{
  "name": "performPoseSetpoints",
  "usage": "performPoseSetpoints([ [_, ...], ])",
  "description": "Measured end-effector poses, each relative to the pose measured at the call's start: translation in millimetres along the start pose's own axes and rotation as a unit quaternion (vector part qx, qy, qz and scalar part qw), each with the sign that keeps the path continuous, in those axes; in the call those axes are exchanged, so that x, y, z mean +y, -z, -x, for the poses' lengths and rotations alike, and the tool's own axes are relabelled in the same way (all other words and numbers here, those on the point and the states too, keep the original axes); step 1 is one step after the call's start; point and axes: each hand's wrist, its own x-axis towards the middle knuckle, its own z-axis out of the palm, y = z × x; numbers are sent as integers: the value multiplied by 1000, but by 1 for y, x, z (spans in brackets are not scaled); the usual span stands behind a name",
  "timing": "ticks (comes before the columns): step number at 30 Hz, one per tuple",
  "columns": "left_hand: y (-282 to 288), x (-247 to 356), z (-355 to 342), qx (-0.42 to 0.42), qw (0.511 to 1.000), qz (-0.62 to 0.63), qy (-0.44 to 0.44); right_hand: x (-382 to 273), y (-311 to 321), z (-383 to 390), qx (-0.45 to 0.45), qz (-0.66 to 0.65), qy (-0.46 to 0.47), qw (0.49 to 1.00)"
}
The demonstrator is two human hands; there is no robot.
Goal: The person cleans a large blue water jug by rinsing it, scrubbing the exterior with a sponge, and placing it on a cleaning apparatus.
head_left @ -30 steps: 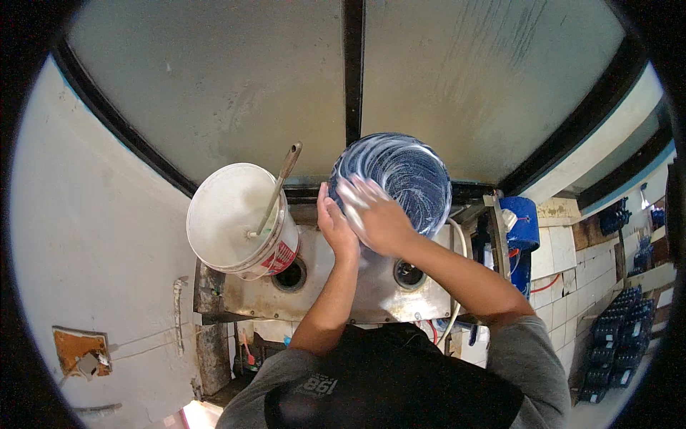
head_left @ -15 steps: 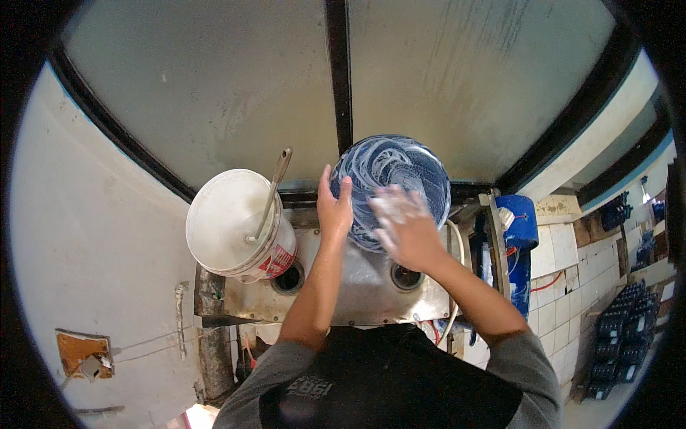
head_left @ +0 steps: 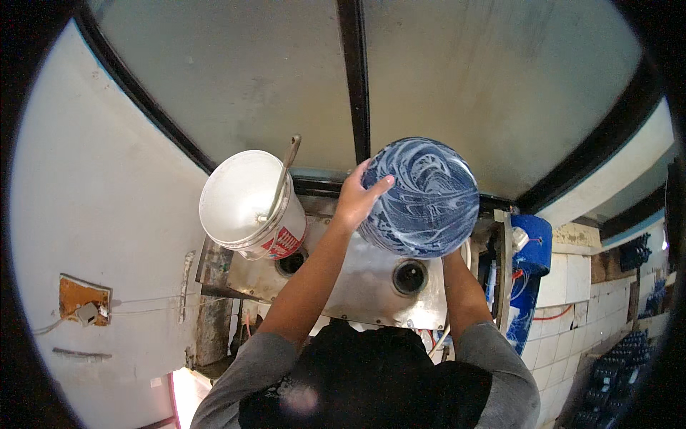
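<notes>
A round blue jug (head_left: 425,200), apparently a large water jug, faces me with its flat end streaked by white suds. It stands above the right part of the metal counter (head_left: 357,279), against the glass. My left hand (head_left: 363,191) grips its left edge, thumb laid over the sudsy face and the other fingers at its side. Beneath the jug's lower right edge, my right hand (head_left: 451,259) is mostly hidden, its fingers out of sight. Left of the jug, a white bucket (head_left: 239,204) holds a long-handled brush or scoop (head_left: 282,179), its lower end inside.
Two round openings sit in the counter, one (head_left: 410,277) below the jug and another (head_left: 291,263) beside the bucket. Behind rise framed glass panels (head_left: 493,86). A blue container (head_left: 532,243) with a white cap stands right. Stacked dark items (head_left: 611,379) lie farther right.
My right hand has left the sudsy face and moved down to the jug's lower right edge. My left hand's thumb now overlaps the face. The view has shifted slightly.
</notes>
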Motion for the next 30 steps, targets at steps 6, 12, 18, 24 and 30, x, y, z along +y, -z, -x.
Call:
performPoseSetpoints([
  [6,14,23,27,-35,997,-55,-51,13,28,16,-37,-8,-36,999],
  [12,101,4,70,-101,993,-35,-49,1,44,59,-70,1,-42,997],
  [18,131,-116,62,178,983,2,41,4,17,91,108,133,44,984],
  [24,124,-104,104,92,943,-314,68,18,-65,116,48,429,381,818],
  [30,115,-106,113,90,918,-387,-6,79,-342,197,-282,388,216,851],
])
